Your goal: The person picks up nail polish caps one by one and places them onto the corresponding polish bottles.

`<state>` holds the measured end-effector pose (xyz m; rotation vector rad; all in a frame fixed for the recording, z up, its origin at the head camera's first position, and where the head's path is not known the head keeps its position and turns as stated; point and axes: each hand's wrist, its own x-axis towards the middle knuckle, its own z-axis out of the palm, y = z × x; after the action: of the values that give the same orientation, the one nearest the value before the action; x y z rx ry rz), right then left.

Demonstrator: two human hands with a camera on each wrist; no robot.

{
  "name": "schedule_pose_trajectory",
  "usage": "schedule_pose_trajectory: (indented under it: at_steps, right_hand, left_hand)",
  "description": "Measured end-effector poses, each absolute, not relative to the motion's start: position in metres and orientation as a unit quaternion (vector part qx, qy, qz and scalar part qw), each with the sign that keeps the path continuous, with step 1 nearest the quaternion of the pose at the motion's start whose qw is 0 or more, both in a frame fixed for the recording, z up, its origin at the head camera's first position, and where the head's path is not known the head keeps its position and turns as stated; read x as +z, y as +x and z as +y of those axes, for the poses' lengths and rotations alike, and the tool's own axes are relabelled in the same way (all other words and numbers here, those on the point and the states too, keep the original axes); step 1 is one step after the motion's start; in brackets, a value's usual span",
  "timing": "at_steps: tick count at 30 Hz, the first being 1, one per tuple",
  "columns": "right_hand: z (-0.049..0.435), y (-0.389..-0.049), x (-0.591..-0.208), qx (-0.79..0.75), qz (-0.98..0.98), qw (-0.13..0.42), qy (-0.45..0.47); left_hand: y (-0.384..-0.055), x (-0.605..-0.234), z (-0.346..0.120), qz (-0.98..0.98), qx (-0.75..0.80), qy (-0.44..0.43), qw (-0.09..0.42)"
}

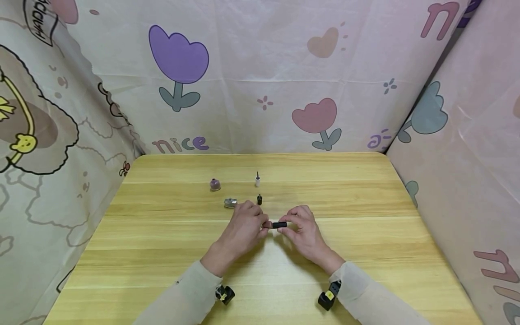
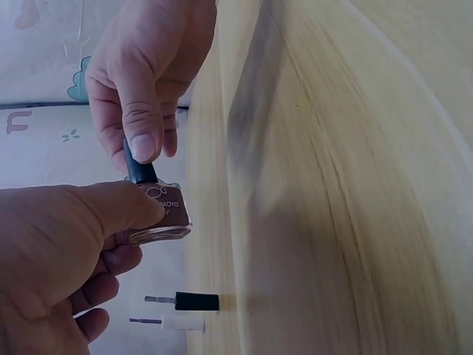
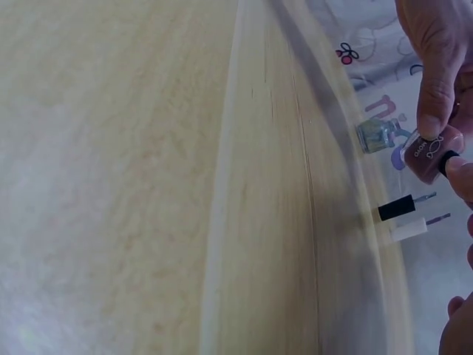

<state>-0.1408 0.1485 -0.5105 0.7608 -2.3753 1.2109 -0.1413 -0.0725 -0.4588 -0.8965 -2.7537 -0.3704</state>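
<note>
Currently pinching brown polish bottle [image 2: 174,207] in left grip [image 1: 243,225], black cap [image 1: 279,225] in right grip [image 1: 304,232]. Probably loosening the cap; next, likely calling for a steady twist.

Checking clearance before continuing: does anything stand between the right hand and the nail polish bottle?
Only the black cap at the neck of the bottle, pinched by the right hand; the left hand grips the bottle. Nothing else visible stands between; the white brush and dark brush stand farther back.

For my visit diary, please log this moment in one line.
left fingers: hold brown bottle | right fingers: pinch black cap | white brush cap: upright on table
</note>
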Motion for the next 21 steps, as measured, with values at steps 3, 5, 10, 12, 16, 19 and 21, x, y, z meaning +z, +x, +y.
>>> schedule_pose_trajectory:
  at_steps: [3,5,10,12,16,19,21]
  right_hand:
    - [0.148,-0.140,-0.510,0.422,-0.849,0.179,0.262]
    - [0.148,-0.140,-0.508,0.422,-0.856,0.168,0.246]
    - [0.148,-0.140,-0.501,0.455,-0.865,0.112,0.179]
    - [0.148,-0.141,-0.497,0.478,-0.861,0.088,0.152]
    - [0.145,-0.141,-0.492,0.484,-0.859,0.088,0.139]
    - [0.143,-0.142,-0.494,0.418,-0.878,0.147,0.181]
    - [0.142,-0.144,-0.498,0.350,-0.889,0.203,0.214]
  left_hand:
    - [-0.141,-0.461,-0.071,-0.937,-0.123,-0.304,0.121]
    - [-0.141,-0.463,-0.070,-0.937,-0.129,-0.298,0.128]
    - [-0.142,-0.470,-0.067,-0.935,-0.153,-0.283,0.151]
    - [-0.142,-0.473,-0.064,-0.933,-0.167,-0.277,0.156]
    - [-0.143,-0.478,-0.055,-0.938,-0.178,-0.255,0.154]
    - [-0.143,-0.483,-0.046,-0.942,-0.177,-0.239,0.153]
    - [-0.144,-0.487,-0.041,-0.943,-0.183,-0.232,0.152]
